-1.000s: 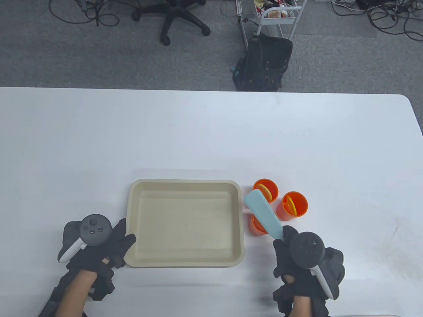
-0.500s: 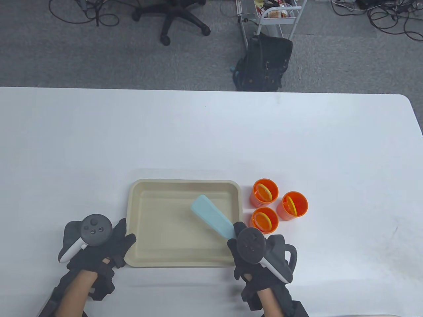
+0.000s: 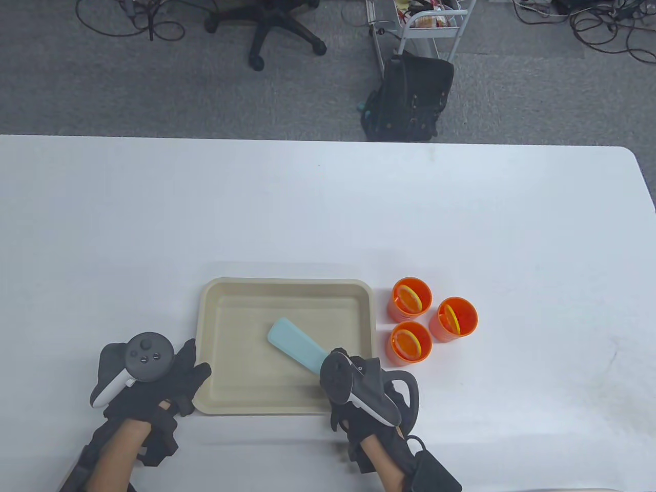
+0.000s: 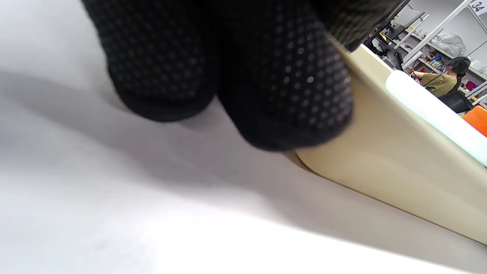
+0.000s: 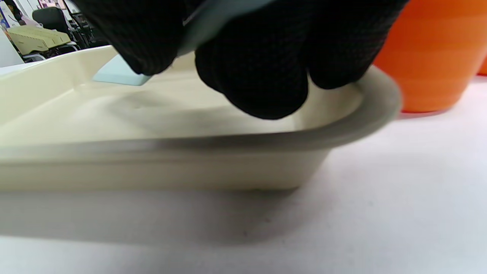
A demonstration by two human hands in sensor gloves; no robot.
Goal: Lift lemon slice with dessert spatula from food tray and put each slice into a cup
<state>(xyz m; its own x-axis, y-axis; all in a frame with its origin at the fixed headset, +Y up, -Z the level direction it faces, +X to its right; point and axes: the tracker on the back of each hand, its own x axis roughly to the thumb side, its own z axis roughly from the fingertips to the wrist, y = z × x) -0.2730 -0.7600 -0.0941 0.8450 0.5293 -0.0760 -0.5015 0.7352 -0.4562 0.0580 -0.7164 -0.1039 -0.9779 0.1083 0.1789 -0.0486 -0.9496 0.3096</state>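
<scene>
The beige food tray holds no lemon slices in the table view. My right hand grips the handle of the light blue dessert spatula, whose blade lies low over the tray floor and points up-left. In the right wrist view the spatula tip is inside the tray. Three orange cups stand right of the tray, each with a yellow lemon slice inside. My left hand rests on the table, fingers touching the tray's front left corner.
The white table stretches far behind and to both sides of the tray. Beyond its far edge are an office chair, a black bag and a metal cart on the carpet.
My right hand carried the spatula from above the cups leftward and down into the tray. The nearest cup, hidden before, shows a slice. The left hand stayed put.
</scene>
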